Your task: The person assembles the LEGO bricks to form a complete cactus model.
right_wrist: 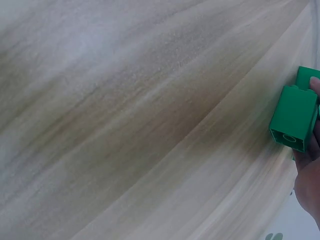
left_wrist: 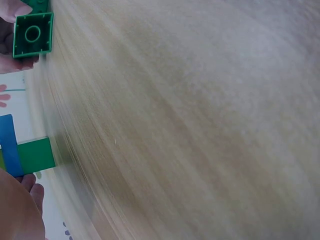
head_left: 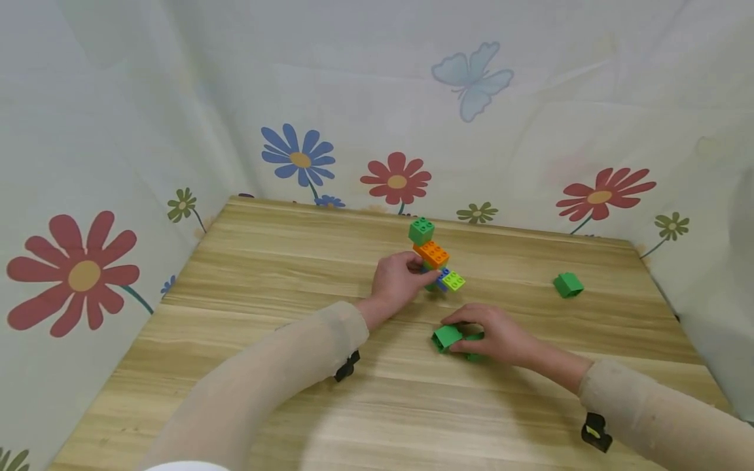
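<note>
My left hand (head_left: 397, 282) grips the side of a small stack of toy building bricks near the middle of the table. A green brick (head_left: 421, 230) tops the stack, over an orange brick (head_left: 432, 253). Lower down, a blue brick and a lime brick (head_left: 453, 280) jut to the right. The left wrist view shows a green brick (left_wrist: 37, 155) at the stack's foot beside a blue one (left_wrist: 9, 144). My right hand (head_left: 497, 332) holds a green brick (head_left: 446, 337) tipped on its side, hollow underside showing. A second green brick (right_wrist: 306, 76) is close against it, partly hidden by the fingers.
Another green brick (head_left: 568, 285) lies on its side at the right of the wooden table (head_left: 318, 242). A pale curtain (head_left: 365, 85) printed with flowers and a butterfly hangs round the back and sides of the table.
</note>
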`<state>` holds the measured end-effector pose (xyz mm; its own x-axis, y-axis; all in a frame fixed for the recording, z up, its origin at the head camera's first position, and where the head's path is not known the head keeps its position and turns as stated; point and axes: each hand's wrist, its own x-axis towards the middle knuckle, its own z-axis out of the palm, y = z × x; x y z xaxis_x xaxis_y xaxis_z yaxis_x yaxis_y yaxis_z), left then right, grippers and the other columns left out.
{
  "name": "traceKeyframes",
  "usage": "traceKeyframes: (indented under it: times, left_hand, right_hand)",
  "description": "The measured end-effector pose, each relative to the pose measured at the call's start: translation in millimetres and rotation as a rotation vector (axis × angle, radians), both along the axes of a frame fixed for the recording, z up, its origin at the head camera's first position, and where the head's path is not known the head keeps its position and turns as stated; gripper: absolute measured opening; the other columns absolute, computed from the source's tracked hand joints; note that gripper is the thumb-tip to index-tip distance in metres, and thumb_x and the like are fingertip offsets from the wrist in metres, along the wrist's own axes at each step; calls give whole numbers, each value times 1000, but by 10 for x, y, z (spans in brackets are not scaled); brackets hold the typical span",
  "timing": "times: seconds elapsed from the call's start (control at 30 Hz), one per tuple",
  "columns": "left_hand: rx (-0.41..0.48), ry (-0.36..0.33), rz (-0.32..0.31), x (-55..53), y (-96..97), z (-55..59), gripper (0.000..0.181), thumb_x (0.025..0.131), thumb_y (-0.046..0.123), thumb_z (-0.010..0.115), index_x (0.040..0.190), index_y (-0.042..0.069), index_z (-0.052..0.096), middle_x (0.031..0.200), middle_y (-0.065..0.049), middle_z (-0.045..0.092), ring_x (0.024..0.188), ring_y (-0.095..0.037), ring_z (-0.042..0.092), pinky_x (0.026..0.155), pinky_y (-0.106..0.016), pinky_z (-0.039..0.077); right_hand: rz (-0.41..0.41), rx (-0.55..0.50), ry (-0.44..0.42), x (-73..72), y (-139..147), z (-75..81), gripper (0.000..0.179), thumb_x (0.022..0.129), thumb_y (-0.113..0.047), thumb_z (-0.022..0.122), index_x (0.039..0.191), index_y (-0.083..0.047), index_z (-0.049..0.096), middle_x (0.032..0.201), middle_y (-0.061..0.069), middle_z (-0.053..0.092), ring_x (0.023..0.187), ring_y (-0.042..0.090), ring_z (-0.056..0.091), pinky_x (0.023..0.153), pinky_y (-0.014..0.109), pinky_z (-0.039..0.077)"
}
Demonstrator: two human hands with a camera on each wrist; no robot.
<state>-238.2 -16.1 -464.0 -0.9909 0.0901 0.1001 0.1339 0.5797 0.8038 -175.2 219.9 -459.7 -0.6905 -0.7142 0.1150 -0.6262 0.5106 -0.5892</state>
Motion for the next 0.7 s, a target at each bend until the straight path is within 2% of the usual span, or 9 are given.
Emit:
traceKeyframes:
  times: [0.23, 0.43, 0.7]
  left_hand:
    - [-2, 5, 0, -12, 6, -17, 34, 89, 41, 89, 108, 13, 80, 103, 2, 81, 92, -10, 74, 81, -27, 62]
    - [0, 17, -2, -5, 10, -26, 34, 90, 41, 89, 108, 13, 79, 103, 2, 81, 92, -11, 74, 81, -27, 62]
    - [-6, 13, -1, 0, 9, -21, 35, 90, 41, 88, 110, 13, 79, 105, 1, 81, 95, -13, 75, 82, -30, 62]
  right_hand:
    - [-36, -29, 18, -4, -31, -60, 36, 91, -26, 88, 122, -10, 78, 117, -2, 78, 103, 14, 71, 89, 41, 62]
    - [-51, -78, 16, 20, -25, -93, 44, 87, -23, 91, 125, -5, 76, 119, 0, 78, 104, 14, 72, 90, 42, 63]
    - [-66, -79, -68, 12, 12, -92, 50, 88, -20, 90, 132, -4, 73, 127, 4, 76, 116, 19, 71, 99, 44, 60]
